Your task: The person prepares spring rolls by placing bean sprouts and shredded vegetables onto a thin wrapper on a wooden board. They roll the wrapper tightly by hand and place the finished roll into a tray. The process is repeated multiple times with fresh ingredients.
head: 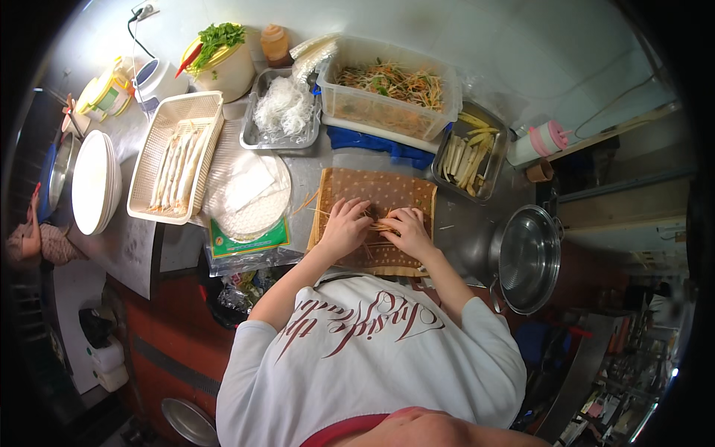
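Note:
My left hand [349, 226] and my right hand [410, 230] rest side by side on a brown dotted cloth [346, 180], fingers curled over a small heap of shredded vegetables [384, 225]. A thin translucent sheet, seemingly rice paper, lies on the cloth under them. How firmly the fingers grip is hidden. Left of the cloth sits a stack of round rice paper [246, 223]. Beyond it are a metal tray of white noodles [285, 109] and a clear tub of shredded vegetable mix [391, 84]. A metal tray [471, 153] at the right holds pale cut strips.
A cream basket [146, 173] with several long rolls and stacked white plates [95, 181] stand left. A lidded bucket [223, 72] bears herbs and a red chili. A steel pan [529, 260] is at the right edge. Another person's arm [34, 232] shows far left.

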{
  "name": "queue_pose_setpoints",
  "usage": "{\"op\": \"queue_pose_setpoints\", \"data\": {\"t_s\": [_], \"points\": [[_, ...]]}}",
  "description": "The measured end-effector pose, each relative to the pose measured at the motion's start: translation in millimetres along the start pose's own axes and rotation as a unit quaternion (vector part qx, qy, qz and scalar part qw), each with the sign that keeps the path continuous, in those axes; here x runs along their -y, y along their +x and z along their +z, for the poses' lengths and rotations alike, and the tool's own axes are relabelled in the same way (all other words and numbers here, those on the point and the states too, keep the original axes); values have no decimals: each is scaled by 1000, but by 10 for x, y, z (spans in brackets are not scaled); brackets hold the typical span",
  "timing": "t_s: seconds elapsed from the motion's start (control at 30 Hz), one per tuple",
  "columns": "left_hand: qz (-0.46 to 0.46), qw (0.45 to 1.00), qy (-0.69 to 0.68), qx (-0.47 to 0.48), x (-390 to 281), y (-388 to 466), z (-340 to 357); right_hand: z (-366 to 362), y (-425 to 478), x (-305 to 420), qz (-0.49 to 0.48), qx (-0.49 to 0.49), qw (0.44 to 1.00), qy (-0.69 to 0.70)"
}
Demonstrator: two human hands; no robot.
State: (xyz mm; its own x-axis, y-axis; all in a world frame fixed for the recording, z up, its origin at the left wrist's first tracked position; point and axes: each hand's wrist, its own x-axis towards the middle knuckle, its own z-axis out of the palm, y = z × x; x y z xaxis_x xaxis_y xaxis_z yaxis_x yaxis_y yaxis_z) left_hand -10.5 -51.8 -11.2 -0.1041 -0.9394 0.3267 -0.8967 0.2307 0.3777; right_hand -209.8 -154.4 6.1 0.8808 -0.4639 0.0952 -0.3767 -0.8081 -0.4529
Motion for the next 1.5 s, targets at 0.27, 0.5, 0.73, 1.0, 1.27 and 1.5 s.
{"op": "queue_pose_setpoints", "data": {"t_s": [0.27,0.5,0.73,1.0,1.27,1.5], "points": [[-74,996,-33,44,202,-170,-303,-121,-300,-316,116,38,992,17],[-45,996,-68,45,246,-251,-271,-272,-112,39,17,-33,999,-6],[-66,997,-37,-2,-32,-241,-165,120,143,168,16,-31,999,20],[-97,990,-96,-20,40,-268,-307,-6,128,424,13,-26,998,-50],[-26,998,-62,8,414,-393,-291,-161,179,172,-21,-65,997,33],[-38,995,-96,-14,209,-372,-364,-848,418,-997,303,-227,922,74]]}}
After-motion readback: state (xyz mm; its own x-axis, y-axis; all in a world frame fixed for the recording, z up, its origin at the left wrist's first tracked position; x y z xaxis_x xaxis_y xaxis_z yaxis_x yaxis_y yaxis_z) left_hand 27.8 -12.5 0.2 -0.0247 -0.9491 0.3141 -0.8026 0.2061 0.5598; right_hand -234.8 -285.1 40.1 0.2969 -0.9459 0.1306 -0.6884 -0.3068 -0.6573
